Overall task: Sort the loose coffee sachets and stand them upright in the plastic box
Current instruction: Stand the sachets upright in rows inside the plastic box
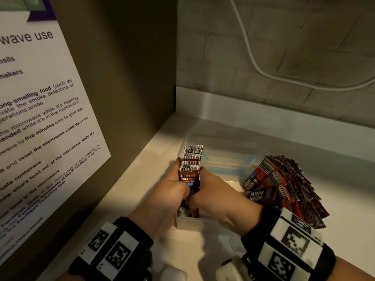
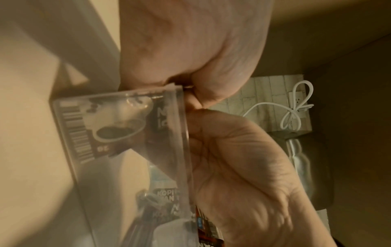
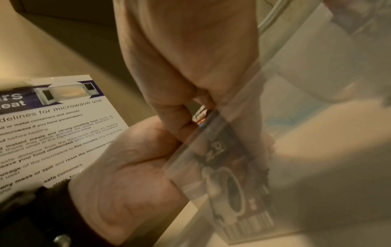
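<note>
Squeezing glossy flat sachets [image 1: 191, 165] upright in clear box [image 1: 227, 157], both hands [image 1: 172, 191].

Wall notice [image 1: 40, 110] showing "wave use", "five minutes", "reset the microwave controls", "Front Desk"; right wrist view giving "microwave use", "pacemakers". Loose sachets [image 1: 284, 183] on the desk reading "KOPI JUAN". Sachet seen through the box wall [image 2: 118, 127] showing a barcode, other print blurring.

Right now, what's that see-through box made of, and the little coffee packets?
The box looks like clear, glossy plastic: the counter and sachets show through its walls. The coffee sachets held by the left hand and right hand look like thin printed foil or plastic film, slightly shiny; which one, I cannot tell.
</note>
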